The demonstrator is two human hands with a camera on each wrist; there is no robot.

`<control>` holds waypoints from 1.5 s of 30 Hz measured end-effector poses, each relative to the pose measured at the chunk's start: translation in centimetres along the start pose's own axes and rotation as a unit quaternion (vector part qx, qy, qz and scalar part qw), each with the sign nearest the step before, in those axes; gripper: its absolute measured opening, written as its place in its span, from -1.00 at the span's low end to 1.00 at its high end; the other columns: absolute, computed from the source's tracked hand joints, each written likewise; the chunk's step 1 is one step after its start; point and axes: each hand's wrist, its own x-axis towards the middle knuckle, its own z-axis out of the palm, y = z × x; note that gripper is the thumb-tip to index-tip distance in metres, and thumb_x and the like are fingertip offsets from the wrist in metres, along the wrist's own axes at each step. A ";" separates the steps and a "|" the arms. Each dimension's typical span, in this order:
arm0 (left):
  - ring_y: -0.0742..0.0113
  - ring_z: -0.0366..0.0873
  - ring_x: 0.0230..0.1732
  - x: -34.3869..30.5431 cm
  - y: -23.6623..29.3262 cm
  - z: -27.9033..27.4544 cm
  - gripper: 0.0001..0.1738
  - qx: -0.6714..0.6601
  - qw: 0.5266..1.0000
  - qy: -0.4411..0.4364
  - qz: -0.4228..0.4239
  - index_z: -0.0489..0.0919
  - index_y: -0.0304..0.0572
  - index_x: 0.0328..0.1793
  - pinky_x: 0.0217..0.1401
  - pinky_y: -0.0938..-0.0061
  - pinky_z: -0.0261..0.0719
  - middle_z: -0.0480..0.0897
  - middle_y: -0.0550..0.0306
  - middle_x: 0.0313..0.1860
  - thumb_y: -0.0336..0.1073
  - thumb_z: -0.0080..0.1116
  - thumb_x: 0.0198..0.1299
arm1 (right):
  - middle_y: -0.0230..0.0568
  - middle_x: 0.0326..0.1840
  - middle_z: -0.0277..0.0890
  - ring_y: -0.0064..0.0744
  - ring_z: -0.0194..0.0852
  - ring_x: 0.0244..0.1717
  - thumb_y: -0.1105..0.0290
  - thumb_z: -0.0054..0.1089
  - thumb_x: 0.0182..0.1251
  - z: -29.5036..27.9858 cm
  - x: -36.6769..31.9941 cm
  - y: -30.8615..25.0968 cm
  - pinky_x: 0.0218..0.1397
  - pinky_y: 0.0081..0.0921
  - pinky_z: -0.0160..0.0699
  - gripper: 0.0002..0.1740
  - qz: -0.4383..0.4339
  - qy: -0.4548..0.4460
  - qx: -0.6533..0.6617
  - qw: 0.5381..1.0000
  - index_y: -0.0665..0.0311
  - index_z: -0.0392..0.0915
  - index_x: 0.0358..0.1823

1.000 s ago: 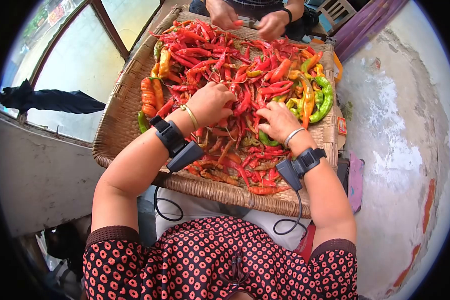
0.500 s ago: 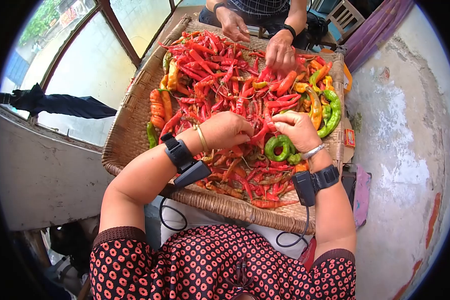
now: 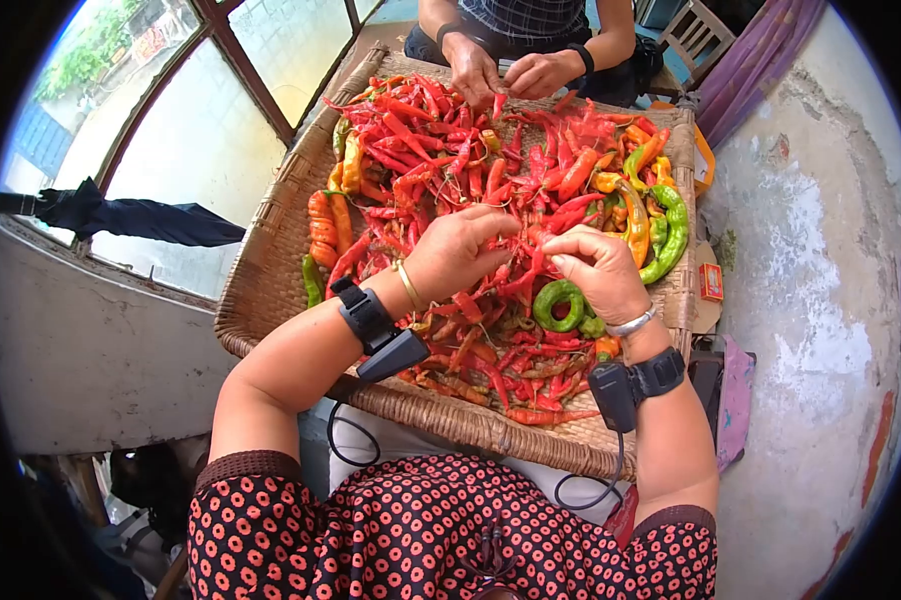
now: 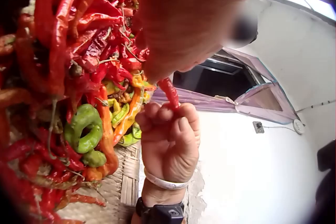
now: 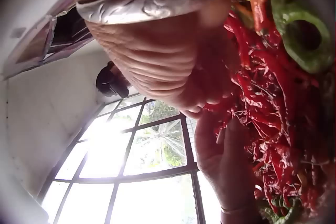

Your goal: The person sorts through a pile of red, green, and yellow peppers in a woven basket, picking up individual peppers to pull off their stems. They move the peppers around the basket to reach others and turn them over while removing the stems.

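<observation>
Two bare hands, yours, meet above a wide woven tray [image 3: 531, 437] of peppers, a single red pepper [image 4: 169, 92] raised between them over the heap [image 3: 441, 150]. Your right hand [image 3: 603, 278] pinches it, fingers curled in and thumb pressed close, as the left wrist view shows; your left hand [image 3: 461, 252] is drawn narrow at its upper end, fingers bent, though from these angles you cannot tell whether they grip the tip or only hover beside it. Below your right hand lies a curled green pepper [image 3: 558, 305], with a longer green one [image 3: 674, 235] and yellow and orange pods [image 3: 636, 222] along the tray's right side. Red pods fill the middle and far side, thin stems showing on many, while smaller reds [image 3: 541, 385] lie toward the near edge. Across the tray, a second person [image 3: 531, 20] in dark checks works with both hands at another small red piece [image 3: 499, 104]. The handling looks well short of finished: one pod is between your hands, and the broad heap suggests plenty left to pick through. Colours sit loosely grouped, reds at the centre and greens and yellows to the right, but nothing marks which pods, if any, you have already dealt with.
</observation>
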 end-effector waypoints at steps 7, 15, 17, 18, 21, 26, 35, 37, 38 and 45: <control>0.35 0.51 -0.51 0.1 0.7 -1.0 -0.78 -0.131 0.968 -0.211 -0.030 0.55 -0.17 -0.26 -0.42 0.54 0.48 0.54 0.13 -0.49 -0.32 0.28 -0.05 | -0.42 -0.35 0.51 -0.68 0.42 -0.32 0.55 0.06 0.15 0.6 -0.5 -1.0 -0.24 -0.69 0.42 -0.85 0.089 -0.129 0.235 0.959 0.34 0.56 -0.25; 0.63 0.47 -0.50 1.5 -1.6 -4.0 -0.70 -0.381 0.887 -0.015 -0.261 0.51 -0.27 -0.04 -0.46 0.73 0.44 0.57 0.31 -0.40 -0.23 0.10 0.19 | -0.21 -0.25 0.51 -0.26 0.49 -0.28 0.41 0.15 0.07 0.9 0.1 2.3 -0.18 -0.47 0.48 -0.72 -0.020 -0.024 -0.134 0.990 0.19 0.51 -0.13; 0.62 0.48 -0.44 2.1 -2.1 -4.1 -0.62 -0.394 0.860 0.153 -0.284 0.43 -0.30 0.09 -0.41 0.72 0.46 0.57 0.29 -0.31 -0.25 0.07 0.20 | -0.20 -0.24 0.45 -0.23 0.42 -0.17 0.52 0.20 -0.07 2.1 0.0 2.2 -0.10 -0.39 0.43 -0.71 -0.163 -0.060 -0.318 0.932 0.26 0.50 -0.22; 0.63 0.46 -0.40 2.1 -2.0 -4.6 -0.61 -0.365 0.862 0.158 -0.314 0.41 -0.32 0.12 -0.37 0.70 0.47 0.55 0.30 -0.29 -0.29 0.05 0.20 | -0.19 -0.26 0.40 -0.13 0.34 -0.13 0.51 0.23 -0.17 2.7 -0.2 2.2 -0.03 -0.33 0.37 -0.70 -0.175 -0.061 -0.310 0.933 0.25 0.49 -0.29; 0.62 0.46 -0.39 1.1 -3.6 -4.0 -0.63 -0.237 0.933 0.022 -0.270 0.43 -0.35 0.09 -0.35 0.69 0.47 0.56 0.29 -0.30 -0.30 0.06 0.20 | -0.22 -0.31 0.36 -0.17 0.33 -0.16 0.45 0.27 -0.19 3.5 -0.5 3.2 -0.04 -0.36 0.39 -0.77 -0.174 -0.078 -0.359 0.914 0.21 0.49 -0.41; -0.02 0.54 -0.24 -0.3 -3.1 -1.6 -0.66 0.147 0.981 -0.108 -0.060 0.56 -0.22 -0.16 -0.13 0.28 0.50 0.60 -0.06 -0.31 -0.24 0.21 -0.09 | -0.21 -0.37 0.38 -0.12 0.34 -0.19 0.44 0.25 -0.16 2.5 0.2 2.5 -0.10 -0.31 0.38 -0.84 -0.164 -0.099 -0.346 0.919 0.23 0.49 -0.47; 0.18 0.58 -0.39 0.0 0.6 -1.2 -0.73 -0.015 0.967 -0.251 -0.039 0.57 -0.18 -0.15 -0.30 0.42 0.51 0.61 0.03 -0.43 -0.29 0.21 -0.02 | -0.56 -0.53 0.40 -0.75 0.24 -0.50 0.40 0.14 0.18 1.1 0.1 0.6 -0.45 -0.71 0.27 -0.86 0.147 -0.004 0.212 0.966 0.35 0.51 -0.35; 0.28 0.58 -0.40 0.1 1.1 -1.0 -0.70 -0.047 0.980 -0.178 -0.079 0.56 -0.25 -0.15 -0.30 0.45 0.50 0.62 0.05 -0.41 -0.25 0.22 0.02 | -0.57 -0.55 0.38 -0.76 0.21 -0.52 0.38 0.14 0.18 1.6 0.1 0.3 -0.47 -0.71 0.24 -0.85 0.160 -0.012 0.220 0.962 0.34 0.51 -0.38; 0.47 0.50 -0.48 -0.3 0.5 -0.6 -0.70 -0.129 0.979 -0.140 -0.079 0.54 -0.28 -0.19 -0.41 0.55 0.46 0.59 0.17 -0.48 -0.18 0.20 0.08 | -0.57 -0.56 0.36 -0.76 0.19 -0.53 0.36 0.15 0.18 1.8 0.0 0.2 -0.48 -0.70 0.23 -0.84 0.149 -0.034 0.172 0.973 0.33 0.51 -0.41; 0.68 0.35 -0.58 0.0 0.7 -1.1 -0.84 -0.433 0.834 -0.184 -0.287 0.48 -0.14 -0.33 -0.57 0.75 0.29 0.50 0.36 -0.54 -0.23 0.15 0.15 | -0.54 -0.59 0.32 -0.74 0.18 -0.52 0.30 0.16 0.18 2.4 -0.1 0.3 -0.47 -0.67 0.23 -0.79 0.110 -0.123 0.072 0.984 0.31 0.50 -0.46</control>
